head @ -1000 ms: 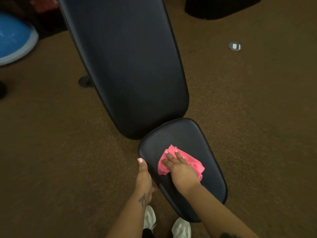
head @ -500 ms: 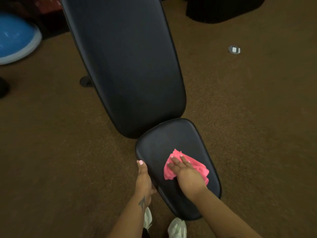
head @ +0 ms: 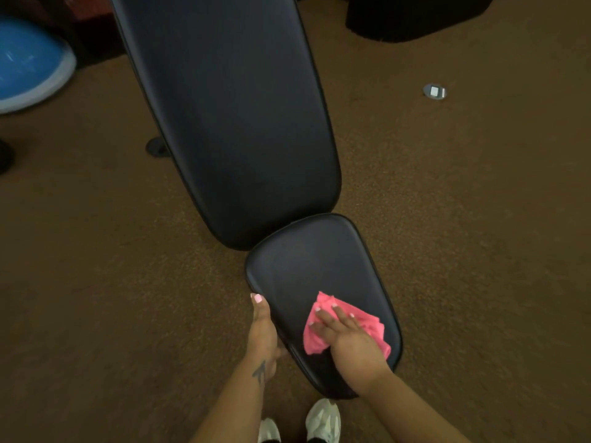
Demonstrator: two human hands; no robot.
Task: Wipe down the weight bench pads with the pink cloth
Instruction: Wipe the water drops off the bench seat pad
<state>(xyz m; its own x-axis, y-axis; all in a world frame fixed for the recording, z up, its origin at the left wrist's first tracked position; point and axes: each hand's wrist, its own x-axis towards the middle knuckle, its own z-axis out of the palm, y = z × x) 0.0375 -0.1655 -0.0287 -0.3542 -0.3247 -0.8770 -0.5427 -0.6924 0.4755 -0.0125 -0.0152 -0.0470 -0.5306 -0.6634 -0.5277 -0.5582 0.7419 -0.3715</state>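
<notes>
My right hand point(head: 350, 342) lay flat with its fingers point(head: 343, 316) spread and straight, pressing the pink cloth point(head: 367, 324) onto the near part of the seat pad point(head: 307, 266). My left hand point(head: 263, 334) rested against that pad's left edge, thumb straight along the rim and the other fingers out of sight beneath, so I could not tell their hold. Beyond my fingertips the long back pad point(head: 230, 116) stretched away over the brown carpet point(head: 463, 219).

No readable text, label, brand or number anywhere
</notes>
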